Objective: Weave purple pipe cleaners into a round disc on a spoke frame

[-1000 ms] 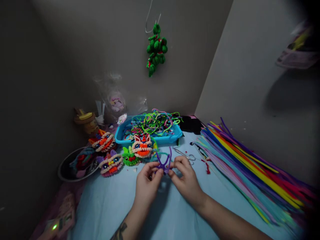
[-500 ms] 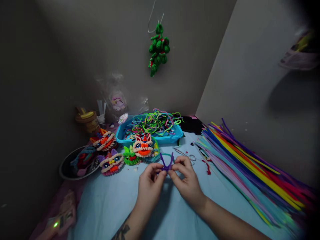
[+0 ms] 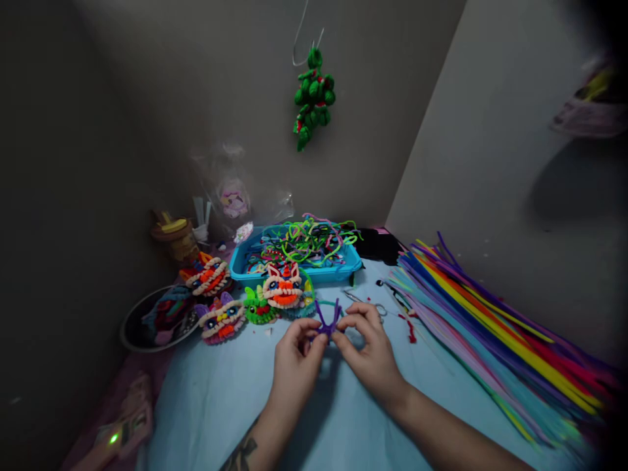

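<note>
A bent purple pipe cleaner [image 3: 328, 325] is held up between my two hands, its two ends pointing up and apart like a V. My left hand [image 3: 297, 353] pinches it from the left with thumb and forefinger. From the right, my right hand [image 3: 367, 347] grips it between thumb and fingertips. A teal strand shows just behind the purple ends; whether it is joined to them I cannot tell. Scissors [image 3: 366, 302] lie behind my right hand, partly covered by it. Beyond my left hand sits a lion-head figure [image 3: 283, 288] of fuzzy pipe cleaners, with a small green figure [image 3: 259, 306] beside it.
A blue tray [image 3: 338, 273] full of tangled pipe-cleaner scraps stands at the back. Long coloured pipe cleaners [image 3: 495, 320] lie bundled at the right. More fuzzy heads [image 3: 222, 318] and a round bowl [image 3: 159, 320] are on the left. A green ornament [image 3: 314, 98] hangs at the wall.
My right fingertips have shifted slightly away from my left ones on the purple pipe cleaner. The whole view has moved a little; the other things lie as before.
</note>
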### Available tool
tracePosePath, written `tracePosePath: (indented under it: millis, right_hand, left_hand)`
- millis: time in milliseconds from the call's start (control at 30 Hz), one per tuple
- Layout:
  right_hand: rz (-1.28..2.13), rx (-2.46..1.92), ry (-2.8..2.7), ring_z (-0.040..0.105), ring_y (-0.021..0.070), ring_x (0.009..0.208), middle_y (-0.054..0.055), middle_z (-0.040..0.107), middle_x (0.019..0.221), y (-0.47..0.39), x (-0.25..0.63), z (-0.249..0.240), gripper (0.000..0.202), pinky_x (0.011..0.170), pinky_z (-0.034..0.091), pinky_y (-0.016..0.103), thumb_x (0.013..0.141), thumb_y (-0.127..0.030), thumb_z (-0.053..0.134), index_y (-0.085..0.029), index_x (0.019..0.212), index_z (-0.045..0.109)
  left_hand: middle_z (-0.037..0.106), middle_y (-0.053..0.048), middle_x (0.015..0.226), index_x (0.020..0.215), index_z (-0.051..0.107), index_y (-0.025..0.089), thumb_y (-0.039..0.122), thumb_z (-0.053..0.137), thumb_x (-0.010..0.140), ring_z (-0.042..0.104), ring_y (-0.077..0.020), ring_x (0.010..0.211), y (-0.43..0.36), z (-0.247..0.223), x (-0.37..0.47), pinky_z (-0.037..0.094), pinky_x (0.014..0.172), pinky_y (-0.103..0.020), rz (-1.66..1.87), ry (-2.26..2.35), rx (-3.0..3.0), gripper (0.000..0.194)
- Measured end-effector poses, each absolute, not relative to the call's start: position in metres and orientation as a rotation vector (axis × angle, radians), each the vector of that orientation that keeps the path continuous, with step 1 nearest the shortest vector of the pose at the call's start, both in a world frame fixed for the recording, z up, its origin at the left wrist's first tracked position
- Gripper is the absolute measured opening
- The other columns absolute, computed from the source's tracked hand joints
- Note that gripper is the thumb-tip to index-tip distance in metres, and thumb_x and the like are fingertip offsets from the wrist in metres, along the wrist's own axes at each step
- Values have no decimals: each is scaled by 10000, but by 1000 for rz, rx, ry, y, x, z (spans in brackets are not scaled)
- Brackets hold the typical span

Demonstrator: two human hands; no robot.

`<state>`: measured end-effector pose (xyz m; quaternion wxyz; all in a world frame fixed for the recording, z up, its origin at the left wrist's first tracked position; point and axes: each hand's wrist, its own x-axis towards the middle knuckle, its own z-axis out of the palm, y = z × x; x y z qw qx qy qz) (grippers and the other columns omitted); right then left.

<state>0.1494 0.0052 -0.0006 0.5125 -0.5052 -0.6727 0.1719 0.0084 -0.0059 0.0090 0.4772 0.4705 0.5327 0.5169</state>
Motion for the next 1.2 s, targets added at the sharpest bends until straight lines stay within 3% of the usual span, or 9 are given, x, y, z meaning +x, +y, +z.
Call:
tracePosePath:
  millis: [233, 400, 533, 667, 867, 1033, 1200]
  right_hand:
    - [285, -1237, -1658, 462, 269, 1131, 94, 455, 1137, 8, 156, -4, 154, 945, 397, 452, 781, -266, 606, -232, 930, 614]
    - [346, -1265, -1689, 433, 290, 1181, 101, 471, 1224, 10, 157, -2, 58, 981, 348, 477, 758, -265, 617, -222, 778, 652]
    - [676, -1286, -1627, 422, 275, 1219, 93, 468, 1294, 14, 157, 1, 159, 1037, 286, 464, 765, -271, 603, -198, 623, 609]
    - [879, -1272, -1508, 401, 274, 1257, 108, 433, 1347, 17, 158, -1, 231, 1062, 240, 462, 794, -337, 588, -189, 616, 580]
    - [898, -1222, -1398, 389, 274, 1267, 101, 449, 1333, 19, 160, -5, 316, 1066, 226, 478, 822, -441, 569, -191, 629, 567]
    - [938, -1212, -1379, 431, 258, 1233, 99, 496, 1278, 18, 157, -7, 308, 1047, 272, 442, 815, -446, 582, -192, 642, 600]
    - [1009, -1202, -1394, 479, 254, 1188, 101, 529, 1206, 15, 152, -7, 278, 1016, 321, 397, 766, -416, 643, -185, 615, 613]
  left_hand:
    - [582, 5, 692, 879, 598, 156, 261, 604, 734, 471, -109, 563, -6, 8, 6, 367, 541, -218, 1185, 1297, 1274, 179]
    - [600, -1, 713, 919, 596, 164, 248, 582, 758, 505, -121, 603, -6, 3, 4, 382, 575, -221, 1152, 1269, 1363, 182]
    - [604, 0, 722, 996, 581, 171, 246, 569, 782, 504, -118, 590, -6, 0, 3, 381, 564, -219, 1148, 1269, 1411, 227]
    - [623, -43, 904, 1054, 566, 184, 247, 588, 773, 507, -113, 606, -6, 5, 3, 402, 559, -224, 1219, 1362, 1433, 289]
    - [589, 0, 747, 1039, 556, 179, 289, 590, 787, 508, -111, 583, -8, 8, 7, 399, 546, -213, 1269, 1377, 1343, 277]
    - [655, -42, 876, 1140, 540, 177, 260, 629, 748, 517, -101, 582, -10, 5, 14, 404, 540, -215, 1246, 1336, 1262, 410]
    - [601, 21, 672, 1084, 543, 170, 246, 646, 722, 490, -92, 547, -8, 6, 16, 391, 542, -205, 1308, 1264, 1097, 384]
